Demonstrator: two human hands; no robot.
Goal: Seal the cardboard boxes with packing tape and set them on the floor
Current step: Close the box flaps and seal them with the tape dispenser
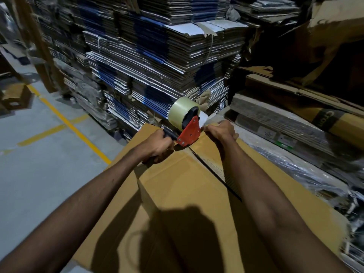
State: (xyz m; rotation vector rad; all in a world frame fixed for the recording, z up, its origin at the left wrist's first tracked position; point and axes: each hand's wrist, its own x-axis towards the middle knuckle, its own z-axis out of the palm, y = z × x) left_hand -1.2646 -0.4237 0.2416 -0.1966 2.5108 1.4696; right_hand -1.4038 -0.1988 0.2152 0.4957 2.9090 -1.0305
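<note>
A large brown cardboard box (183, 186) lies in front of me with its top flaps closed and a dark seam running down the middle. At the far end of the seam sits a red tape dispenser (189, 133) carrying a roll of clear packing tape (182, 111). My left hand (157, 147) grips the dispenser's black handle. My right hand (221, 132) curls over the box's far edge just right of the dispenser, where the tape end comes down; its fingertips are hidden behind the edge.
Tall stacks of flattened cartons (157, 66) stand right behind the box. More flat cardboard bundles and plastic-wrapped sheets (295, 134) lie to the right. Grey concrete floor (39, 154) with yellow lines (72, 127) opens to the left, with a small box (16, 96) far off.
</note>
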